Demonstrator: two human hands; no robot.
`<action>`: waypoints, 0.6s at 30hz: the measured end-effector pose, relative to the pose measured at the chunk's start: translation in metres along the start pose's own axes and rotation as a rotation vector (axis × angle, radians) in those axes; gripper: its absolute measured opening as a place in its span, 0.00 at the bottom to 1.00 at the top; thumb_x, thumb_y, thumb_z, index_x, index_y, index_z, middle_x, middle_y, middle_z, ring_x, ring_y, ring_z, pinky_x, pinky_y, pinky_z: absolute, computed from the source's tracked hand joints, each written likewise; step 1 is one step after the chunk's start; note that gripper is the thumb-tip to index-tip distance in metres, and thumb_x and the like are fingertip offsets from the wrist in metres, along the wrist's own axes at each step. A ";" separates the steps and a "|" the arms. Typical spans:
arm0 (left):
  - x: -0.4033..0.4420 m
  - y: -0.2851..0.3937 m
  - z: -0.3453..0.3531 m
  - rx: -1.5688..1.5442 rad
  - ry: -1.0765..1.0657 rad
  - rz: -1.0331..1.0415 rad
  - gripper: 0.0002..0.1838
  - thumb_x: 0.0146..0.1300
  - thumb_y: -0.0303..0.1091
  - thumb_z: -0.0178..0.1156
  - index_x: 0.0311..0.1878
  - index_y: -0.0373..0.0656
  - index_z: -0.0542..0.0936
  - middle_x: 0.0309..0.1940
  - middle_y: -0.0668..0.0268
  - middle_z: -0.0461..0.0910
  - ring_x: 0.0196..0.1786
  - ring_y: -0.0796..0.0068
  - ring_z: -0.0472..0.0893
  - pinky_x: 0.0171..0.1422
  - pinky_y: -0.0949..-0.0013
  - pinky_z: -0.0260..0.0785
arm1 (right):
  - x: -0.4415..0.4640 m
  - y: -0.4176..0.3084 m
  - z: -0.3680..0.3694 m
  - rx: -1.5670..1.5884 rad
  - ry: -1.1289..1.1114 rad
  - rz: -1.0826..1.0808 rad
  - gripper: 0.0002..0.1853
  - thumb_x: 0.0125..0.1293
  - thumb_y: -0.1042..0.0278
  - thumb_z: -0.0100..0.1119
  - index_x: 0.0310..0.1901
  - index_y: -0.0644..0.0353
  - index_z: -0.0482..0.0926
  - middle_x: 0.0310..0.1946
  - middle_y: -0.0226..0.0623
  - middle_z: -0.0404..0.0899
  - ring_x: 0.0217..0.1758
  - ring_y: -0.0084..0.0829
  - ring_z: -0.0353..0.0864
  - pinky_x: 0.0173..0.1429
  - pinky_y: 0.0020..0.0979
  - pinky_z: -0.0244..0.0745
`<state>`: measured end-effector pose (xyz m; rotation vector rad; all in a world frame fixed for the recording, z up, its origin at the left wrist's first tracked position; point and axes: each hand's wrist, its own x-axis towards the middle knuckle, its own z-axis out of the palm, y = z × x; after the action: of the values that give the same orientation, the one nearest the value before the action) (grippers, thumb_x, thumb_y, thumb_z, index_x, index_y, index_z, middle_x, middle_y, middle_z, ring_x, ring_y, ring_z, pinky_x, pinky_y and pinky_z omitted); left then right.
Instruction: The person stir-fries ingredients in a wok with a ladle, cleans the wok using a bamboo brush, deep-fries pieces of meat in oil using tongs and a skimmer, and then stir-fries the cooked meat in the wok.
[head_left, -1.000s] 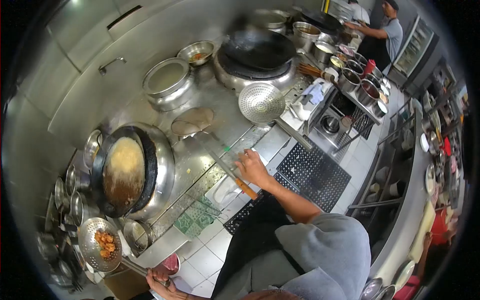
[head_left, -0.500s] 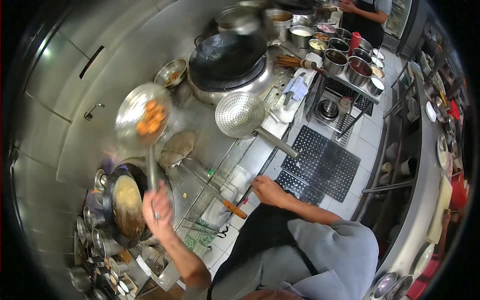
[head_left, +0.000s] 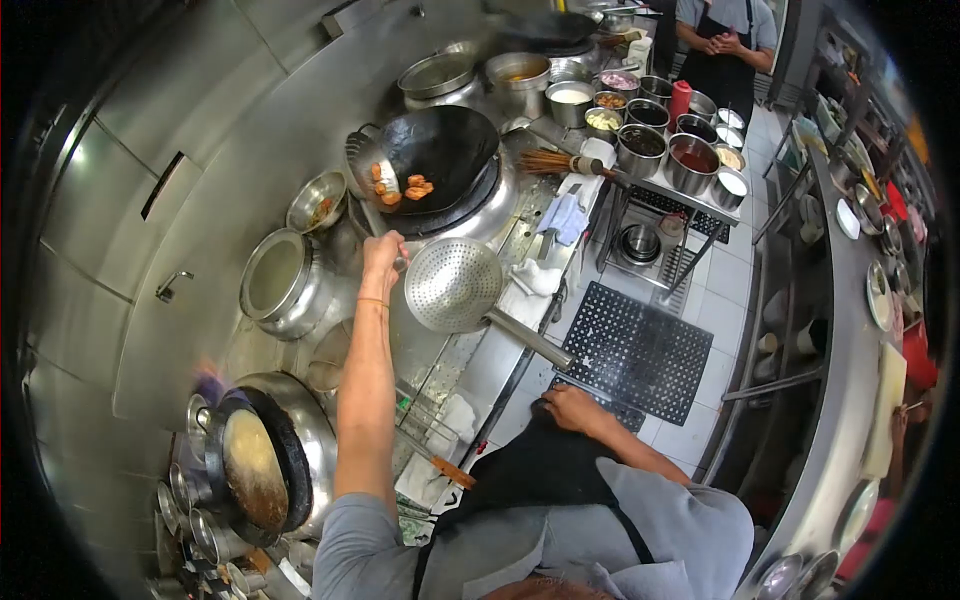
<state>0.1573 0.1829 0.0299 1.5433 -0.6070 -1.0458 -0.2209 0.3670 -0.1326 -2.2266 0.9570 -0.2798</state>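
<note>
My left hand (head_left: 384,258) is closed around the handle of a round skimmer (head_left: 360,165), stretched out over the far stove. The skimmer is tilted at the left side of a black wok (head_left: 450,150). Orange-brown fried pieces (head_left: 417,188) lie in the wok, and others are at the skimmer's edge. Beside my left wrist, a large perforated strainer (head_left: 455,285) rests on the counter with its handle toward me. My right hand (head_left: 575,408) is low beside my black apron (head_left: 530,450), fingers curled, with nothing visible in it.
At lower left, a second wok (head_left: 300,470) holds foamy, yellowish-brown liquid (head_left: 255,465). A wide metal pot (head_left: 250,300) stands between the woks. Several sauce pots (head_left: 690,175) and a red bottle (head_left: 681,98) fill the side stand. A person (head_left: 725,45) stands beyond.
My left hand has carried the skimmer from above the stove's middle to the far wok and tilted it. Fried pieces have moved from skimmer into wok. My right hand stays near the apron.
</note>
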 end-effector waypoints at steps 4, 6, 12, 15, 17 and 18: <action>-0.070 0.001 -0.031 -0.064 0.196 0.139 0.06 0.56 0.25 0.56 0.31 0.39 0.68 0.19 0.65 0.70 0.15 0.75 0.70 0.15 0.69 0.63 | -0.004 0.001 0.005 -0.005 -0.078 0.031 0.11 0.63 0.67 0.55 0.41 0.65 0.79 0.37 0.53 0.79 0.44 0.52 0.80 0.50 0.46 0.77; -0.110 -0.004 -0.064 -0.144 0.189 0.163 0.10 0.54 0.26 0.57 0.37 0.38 0.67 0.22 0.65 0.70 0.17 0.77 0.70 0.16 0.69 0.64 | -0.003 0.003 0.012 -0.039 -0.143 0.049 0.14 0.62 0.68 0.55 0.46 0.67 0.79 0.41 0.53 0.80 0.47 0.51 0.80 0.52 0.43 0.76; -0.273 0.007 -0.161 -0.377 0.296 0.194 0.13 0.56 0.27 0.57 0.42 0.39 0.65 0.22 0.66 0.69 0.16 0.78 0.70 0.15 0.72 0.63 | 0.020 -0.015 0.032 -0.220 -0.453 -0.108 0.12 0.61 0.67 0.56 0.41 0.66 0.79 0.36 0.55 0.80 0.41 0.53 0.81 0.47 0.47 0.77; -0.358 -0.003 -0.200 -0.445 0.499 0.300 0.13 0.57 0.27 0.56 0.44 0.38 0.68 0.22 0.67 0.68 0.14 0.79 0.68 0.13 0.75 0.61 | 0.032 -0.027 0.049 -0.200 -0.436 -0.299 0.13 0.62 0.65 0.56 0.43 0.64 0.79 0.36 0.55 0.80 0.42 0.54 0.80 0.47 0.47 0.76; -0.411 -0.020 -0.220 -0.484 0.665 0.450 0.15 0.57 0.26 0.55 0.48 0.37 0.68 0.21 0.67 0.68 0.13 0.80 0.66 0.11 0.76 0.59 | 0.036 -0.035 0.056 -0.212 -0.468 -0.305 0.13 0.62 0.65 0.56 0.44 0.63 0.79 0.37 0.55 0.80 0.43 0.54 0.80 0.48 0.48 0.76; -0.438 -0.028 -0.229 -0.463 0.751 0.501 0.15 0.57 0.26 0.54 0.48 0.37 0.69 0.21 0.67 0.68 0.13 0.80 0.66 0.12 0.75 0.60 | 0.039 -0.045 0.063 -0.204 -0.473 -0.286 0.13 0.62 0.65 0.56 0.45 0.61 0.80 0.39 0.56 0.80 0.44 0.55 0.80 0.49 0.48 0.76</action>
<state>0.1425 0.6678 0.1289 1.1575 -0.1768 -0.1600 -0.1402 0.3938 -0.1519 -2.4562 0.4281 0.2250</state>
